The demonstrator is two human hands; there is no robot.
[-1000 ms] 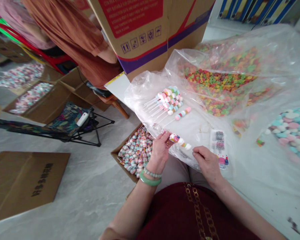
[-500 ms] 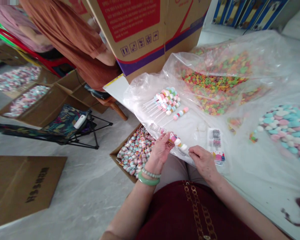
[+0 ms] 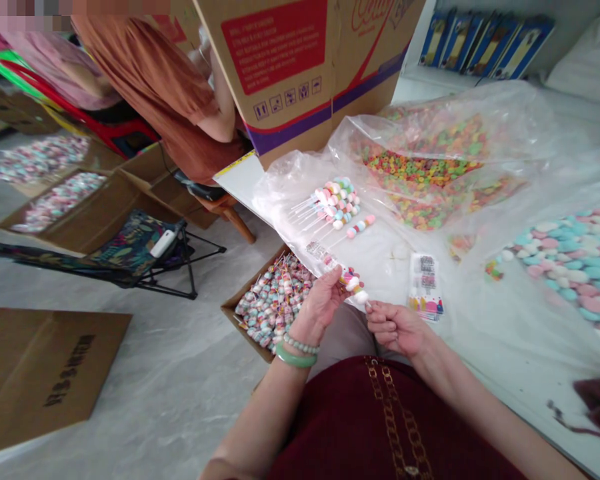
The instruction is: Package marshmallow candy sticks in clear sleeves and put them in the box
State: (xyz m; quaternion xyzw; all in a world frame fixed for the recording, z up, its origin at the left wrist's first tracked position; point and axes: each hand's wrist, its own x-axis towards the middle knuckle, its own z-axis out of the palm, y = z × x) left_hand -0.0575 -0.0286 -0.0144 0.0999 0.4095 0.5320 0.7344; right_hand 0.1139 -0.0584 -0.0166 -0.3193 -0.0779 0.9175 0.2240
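My left hand (image 3: 323,303) is closed around a clear printed bag (image 3: 329,260), near the table's front edge. A marshmallow skewer (image 3: 359,293) sits partly inside that bag, its white end sticking out toward my right hand (image 3: 395,325). The thumb and fingers of the right hand pinch the skewer's stick just below the last white marshmallow. Beyond the hands lies a pile of marshmallow skewers (image 3: 337,200), sticks pointing left, with a single skewer (image 3: 361,227) beside it. A stack of flat printed bags (image 3: 425,283) rests right of my hands.
An open carton of wrapped skewers (image 3: 229,310) stands below the table edge at left. Ring candies (image 3: 430,167) lie in clear plastic at the back, loose marshmallows (image 3: 575,260) at right. A large cardboard box (image 3: 300,117) stands at the back; a person in an orange top (image 3: 150,73) sits beyond.
My right hand has moved left toward my left hand, and its fingers now pinch the stick. Less of the skewer shows outside the bag. The camera view has shifted slightly.
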